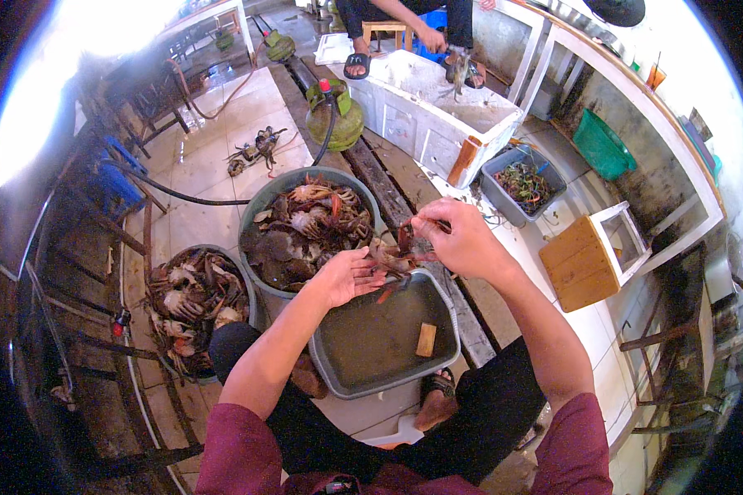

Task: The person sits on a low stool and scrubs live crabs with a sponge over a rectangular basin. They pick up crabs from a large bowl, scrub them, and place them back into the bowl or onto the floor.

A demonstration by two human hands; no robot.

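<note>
A brown crab (395, 257) is held between my two hands over the far edge of a grey rectangular basin (320, 363). My left hand (348, 276) supports its left side with the fingers stretched along it. Closed at the crab's right side, my right hand (458, 235) pinches a part of it near a reddish claw; the exact grip is hidden. Murky water fills the basin, and a small tan block (426, 339) lies in it. Beyond my left hand stands a round grey tub of crabs (246, 239). Another tub of crabs (252, 299) is at the left.
A loose crab (256, 150) lies on the tiles by a green gas cylinder (336, 120) and its black hose (182, 196). Across from me, a person's hand (432, 39) is above a white foam box (404, 115). Right are a grey bin (524, 216) of tangled strands and a wooden stool (582, 262).
</note>
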